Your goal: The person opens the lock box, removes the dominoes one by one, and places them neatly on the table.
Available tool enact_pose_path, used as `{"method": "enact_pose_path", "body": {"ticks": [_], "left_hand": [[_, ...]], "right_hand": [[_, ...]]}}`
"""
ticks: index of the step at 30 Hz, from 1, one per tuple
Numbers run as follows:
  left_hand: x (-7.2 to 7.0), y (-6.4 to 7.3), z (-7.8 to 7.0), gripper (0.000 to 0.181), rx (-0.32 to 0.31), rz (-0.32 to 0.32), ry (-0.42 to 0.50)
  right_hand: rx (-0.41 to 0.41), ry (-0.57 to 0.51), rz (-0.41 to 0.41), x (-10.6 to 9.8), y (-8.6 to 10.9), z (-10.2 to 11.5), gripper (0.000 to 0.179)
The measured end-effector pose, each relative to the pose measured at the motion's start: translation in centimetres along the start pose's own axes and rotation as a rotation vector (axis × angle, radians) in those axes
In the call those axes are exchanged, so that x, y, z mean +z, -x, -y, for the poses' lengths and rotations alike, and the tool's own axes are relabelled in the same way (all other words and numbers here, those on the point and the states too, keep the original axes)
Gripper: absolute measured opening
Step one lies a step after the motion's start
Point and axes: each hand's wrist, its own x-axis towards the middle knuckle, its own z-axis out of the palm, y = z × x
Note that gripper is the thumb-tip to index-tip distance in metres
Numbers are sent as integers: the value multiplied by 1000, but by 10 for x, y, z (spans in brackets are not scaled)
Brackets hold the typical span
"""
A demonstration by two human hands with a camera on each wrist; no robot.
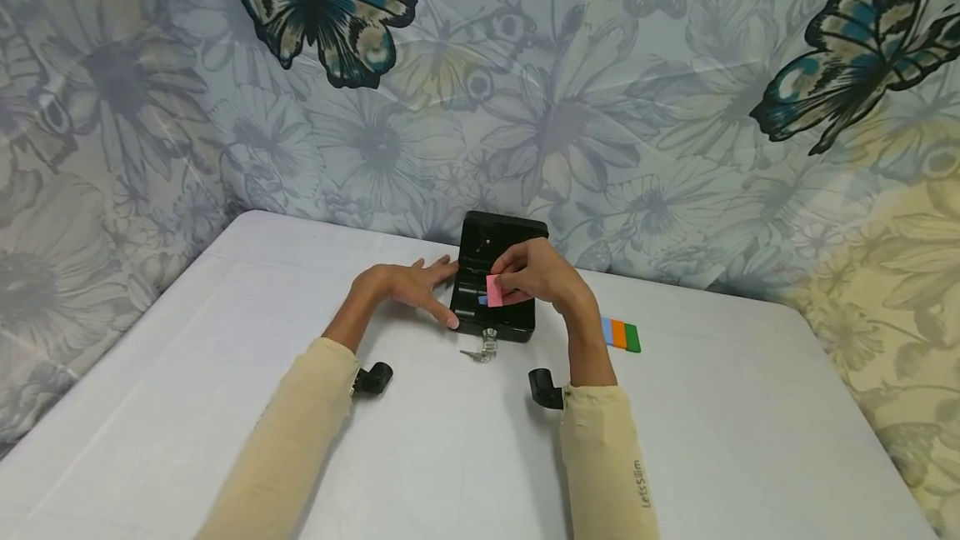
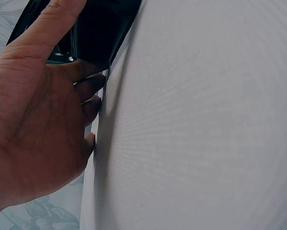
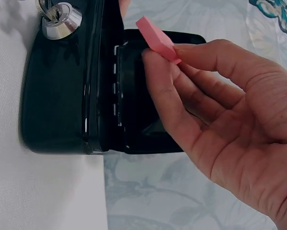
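Note:
A black cash box stands on the table with its lid raised, and a bunch of keys hangs from the lock at its front. My right hand pinches a small pink sticky note pad between thumb and fingertips, over the box. Inside the box, a bit of something blue shows beside the pink pad. With fingers spread, my left hand rests against the box's left side, its thumb by the front corner. In the left wrist view, the fingertips lie along the box's edge.
Right of the box, partly behind my right forearm, lie blue, orange and green strips side by side on the white table. A butterfly-printed cloth hangs close behind the box. Black wrist mounts stick out from both sleeves.

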Motion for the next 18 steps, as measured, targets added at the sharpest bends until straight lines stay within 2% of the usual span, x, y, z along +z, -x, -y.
{"method": "enact_pose_path", "body": {"ticks": [18], "left_hand": [[-1,1,-1,121,-1,-1,-1]], "right_hand": [[-7,4,-35,-4,2,0,23]]}}
